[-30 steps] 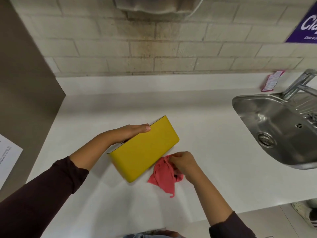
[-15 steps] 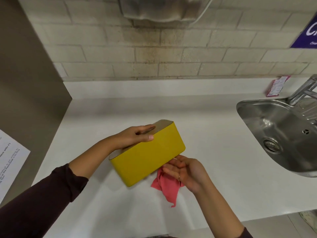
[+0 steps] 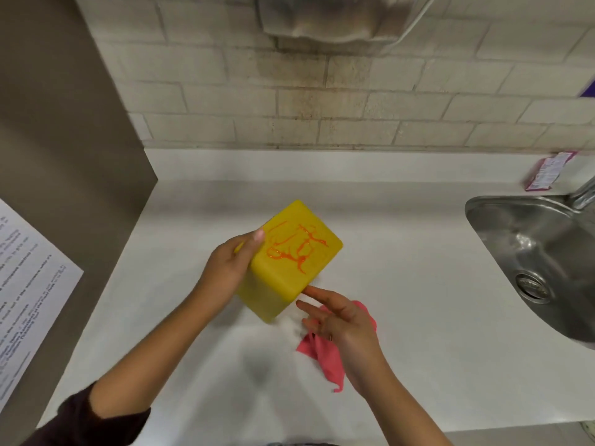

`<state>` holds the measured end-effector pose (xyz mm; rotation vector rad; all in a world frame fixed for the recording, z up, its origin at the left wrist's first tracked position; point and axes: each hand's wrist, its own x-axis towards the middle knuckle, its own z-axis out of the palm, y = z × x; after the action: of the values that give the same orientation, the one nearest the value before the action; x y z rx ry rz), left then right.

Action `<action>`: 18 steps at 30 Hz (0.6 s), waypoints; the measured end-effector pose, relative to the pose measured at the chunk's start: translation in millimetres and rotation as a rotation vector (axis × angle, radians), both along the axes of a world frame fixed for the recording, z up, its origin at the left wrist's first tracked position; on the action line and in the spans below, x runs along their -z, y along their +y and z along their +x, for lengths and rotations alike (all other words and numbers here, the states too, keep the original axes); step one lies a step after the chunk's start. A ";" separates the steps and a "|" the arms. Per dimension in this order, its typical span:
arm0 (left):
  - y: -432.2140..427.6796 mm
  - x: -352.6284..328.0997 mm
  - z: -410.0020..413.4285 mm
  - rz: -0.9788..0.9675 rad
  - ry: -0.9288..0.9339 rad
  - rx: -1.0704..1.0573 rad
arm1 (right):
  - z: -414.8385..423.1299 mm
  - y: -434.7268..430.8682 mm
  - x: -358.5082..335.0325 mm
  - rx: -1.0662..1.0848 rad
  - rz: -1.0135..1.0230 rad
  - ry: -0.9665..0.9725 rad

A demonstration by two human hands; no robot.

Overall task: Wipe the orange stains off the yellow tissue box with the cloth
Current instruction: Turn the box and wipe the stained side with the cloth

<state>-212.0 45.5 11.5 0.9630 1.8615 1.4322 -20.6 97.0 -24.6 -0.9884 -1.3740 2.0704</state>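
Two hands meet at the yellow tissue box (image 3: 277, 291). My left hand (image 3: 225, 272) grips its left side and holds it tipped up, so the orange stains (image 3: 293, 249) face me. My right hand (image 3: 338, 320), fingers straight, touches its low edge. The pink cloth (image 3: 325, 355) lies under that hand on the counter (image 3: 402, 252). The sink (image 3: 528, 239) sits well off to the right.

A white worktop (image 3: 402, 284) runs to a pale brick wall (image 3: 354, 101), stained dark below a grey unit (image 3: 325, 17). At right sits a steel sink (image 3: 502, 226) with a tap (image 3: 584, 191) at its far edge, and a pink packet (image 3: 549, 170) stands just beyond. At left, a brown panel (image 3: 64, 140) carries a printed sheet (image 3: 29, 291).
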 end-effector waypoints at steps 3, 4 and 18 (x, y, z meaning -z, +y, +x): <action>-2.9 9.4 7.7 0.084 -0.047 -0.135 | 5.4 0.0 6.6 -0.125 0.292 -0.099; -3.2 10.1 8.2 0.110 -0.062 -0.136 | 11.1 4.7 10.6 -0.152 0.472 -0.162; -12.4 15.7 -0.1 0.201 0.064 0.197 | 50.9 76.0 67.4 -0.884 1.494 -0.751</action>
<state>-212.1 33.0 -4.2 1.2658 1.6363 1.5024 30.3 173.0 -92.0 -0.3817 -3.2667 0.3072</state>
